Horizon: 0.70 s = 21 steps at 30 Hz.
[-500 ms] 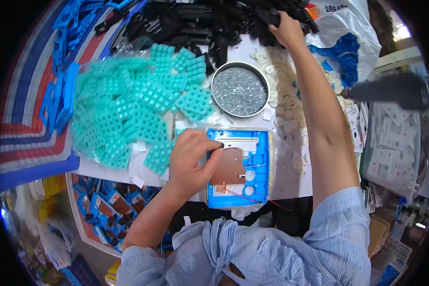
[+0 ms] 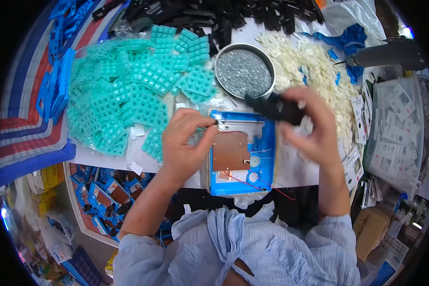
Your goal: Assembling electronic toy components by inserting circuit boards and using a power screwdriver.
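Observation:
A blue plastic casing [image 2: 270, 148] lies open in front of me, with a brown circuit board [image 2: 231, 151] and thin red and white wires in it. At its upper left corner my left hand [image 2: 186, 145] is closed in a pinch; a small dark bit shows at the fingertips, too small to name. My right hand [image 2: 317, 128], smeared by motion, grips a black plastic part [image 2: 283, 108] above the casing's right edge. A round metal tin [image 2: 243, 71] of small screws stands just beyond the casing.
Turquoise button pads [image 2: 124, 90] are heaped at left, cream discs [image 2: 314, 66] at right, black plastic parts [image 2: 195, 16] at the back. A power screwdriver [image 2: 386, 56] juts in from the right above a clear bin [image 2: 395, 128]. A tray of blue assemblies [image 2: 107, 200] sits lower left.
My right hand has come back from the far black pile to the casing, bringing a black plastic part. My left hand stays pinched at the casing's corner.

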Each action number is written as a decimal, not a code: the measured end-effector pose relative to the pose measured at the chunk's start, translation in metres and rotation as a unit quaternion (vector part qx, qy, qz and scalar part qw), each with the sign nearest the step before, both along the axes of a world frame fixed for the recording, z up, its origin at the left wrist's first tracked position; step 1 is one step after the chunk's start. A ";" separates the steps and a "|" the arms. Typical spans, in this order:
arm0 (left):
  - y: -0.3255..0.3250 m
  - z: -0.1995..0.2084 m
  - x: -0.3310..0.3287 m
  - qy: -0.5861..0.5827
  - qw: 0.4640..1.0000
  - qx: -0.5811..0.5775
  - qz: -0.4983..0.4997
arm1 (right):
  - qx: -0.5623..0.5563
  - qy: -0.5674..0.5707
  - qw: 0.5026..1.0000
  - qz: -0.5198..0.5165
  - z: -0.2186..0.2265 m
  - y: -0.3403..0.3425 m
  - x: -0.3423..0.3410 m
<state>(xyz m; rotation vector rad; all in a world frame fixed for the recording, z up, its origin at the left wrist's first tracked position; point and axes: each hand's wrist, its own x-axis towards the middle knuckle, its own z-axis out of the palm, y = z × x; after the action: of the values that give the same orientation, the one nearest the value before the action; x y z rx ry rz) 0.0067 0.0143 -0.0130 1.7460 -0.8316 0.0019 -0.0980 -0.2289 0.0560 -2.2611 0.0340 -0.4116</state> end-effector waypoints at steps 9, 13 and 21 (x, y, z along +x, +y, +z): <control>-0.005 0.030 0.006 -0.058 0.984 0.081 -0.146 | 0.003 0.044 0.997 0.071 -0.015 0.040 -0.042; -0.009 0.039 0.016 -0.110 0.960 0.140 -0.216 | -0.025 0.030 0.994 0.098 -0.023 0.041 -0.032; -0.016 0.039 0.025 -0.097 0.926 0.206 -0.302 | -0.050 0.063 0.991 0.112 -0.024 0.040 -0.027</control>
<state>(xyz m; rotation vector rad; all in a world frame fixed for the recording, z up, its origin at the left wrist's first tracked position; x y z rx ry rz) 0.0320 -0.0014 0.0265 1.8180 -1.5827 -0.4468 -0.1251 -0.1889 0.0319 -2.3541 -0.1774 -0.1548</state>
